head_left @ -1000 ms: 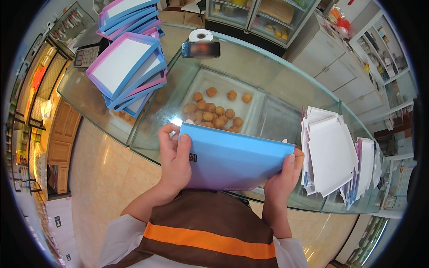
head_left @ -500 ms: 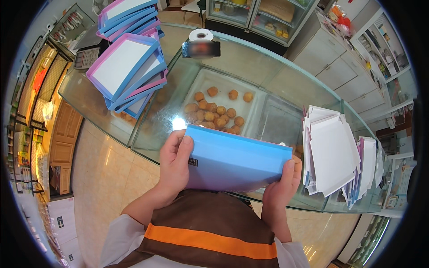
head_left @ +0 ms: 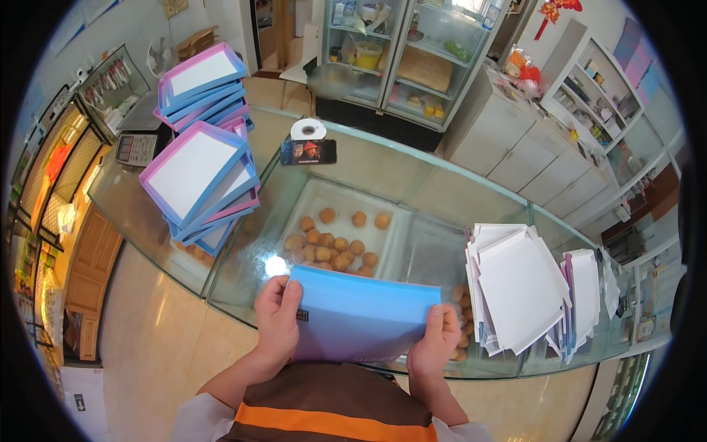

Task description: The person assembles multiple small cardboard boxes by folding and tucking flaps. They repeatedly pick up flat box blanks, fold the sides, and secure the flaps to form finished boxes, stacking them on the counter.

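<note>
Blue card, shading to purple low down: the blue card piece (head_left: 368,313) is at lower centre of the frame, tilted, broad face toward my camera. Left hand (head_left: 277,318) pinches its upper-left corner, thumb on the near face, fingers curled behind. Right hand (head_left: 434,342) closes on the right edge near the upper corner, same grip. I'd say the two-ended hold is there to stop thin card sagging. Its lower edge is close to the brown apron (head_left: 317,390); can't tell if they touch.

Tray stack (head_left: 193,173), upper left, blue and pink rims, is nested at angles, probably to save counter space. White card stack (head_left: 519,287), right of centre, lies loosely fanned; I'd guess it's parked there for an easy right-side reach. Brown pastries (head_left: 341,244) show through the glass counter (head_left: 372,156), so I judge them out of the hands' way.

Edges: the counter's near edge passes behind the card, so the hands work right at it. Right hand has the tighter side, white stack near it. Left has more room, bare glass running up-left to the tray stack. Above the card, I see glass up to the phone (head_left: 308,152) and white roll (head_left: 308,130), well apart from both hands.
</note>
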`<state>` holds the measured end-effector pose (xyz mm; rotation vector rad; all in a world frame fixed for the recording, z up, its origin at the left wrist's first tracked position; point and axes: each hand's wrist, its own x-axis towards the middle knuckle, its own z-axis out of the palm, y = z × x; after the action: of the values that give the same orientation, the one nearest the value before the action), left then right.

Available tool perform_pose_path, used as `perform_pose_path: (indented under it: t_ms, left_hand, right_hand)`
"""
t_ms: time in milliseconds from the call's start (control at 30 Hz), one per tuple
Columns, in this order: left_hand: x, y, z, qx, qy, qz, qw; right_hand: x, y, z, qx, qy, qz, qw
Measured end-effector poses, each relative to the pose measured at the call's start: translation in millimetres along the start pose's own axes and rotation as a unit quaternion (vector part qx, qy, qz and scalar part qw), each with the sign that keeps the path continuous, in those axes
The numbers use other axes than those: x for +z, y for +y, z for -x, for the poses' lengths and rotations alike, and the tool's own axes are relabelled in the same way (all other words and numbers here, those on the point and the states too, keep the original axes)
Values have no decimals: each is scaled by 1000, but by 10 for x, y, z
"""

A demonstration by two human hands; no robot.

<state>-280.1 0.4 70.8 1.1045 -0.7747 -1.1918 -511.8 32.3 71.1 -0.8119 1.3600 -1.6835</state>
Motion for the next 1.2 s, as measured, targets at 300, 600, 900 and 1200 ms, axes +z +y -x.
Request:
perform_pose_path:
  t_ms: [300, 600, 900, 1200]
  left_hand:
    - [-513, 507, -497, -66, -382, 10, 922]
    - [-780, -373, -255, 167, -490, -540, 664]
    - [-909, -437, -251, 287, -490, -537, 624]
    - [-613, -508, -307, 289, -436, -573, 631]
  right_hand:
    - [-339, -430, -451, -29, -331, -17, 943]
    - [-729, 448, -295, -223, -510, 441, 704]
    - [-641, 590, -361, -267, -455, 454, 718]
    - [-604, 686, -344, -284, -453, 459, 709]
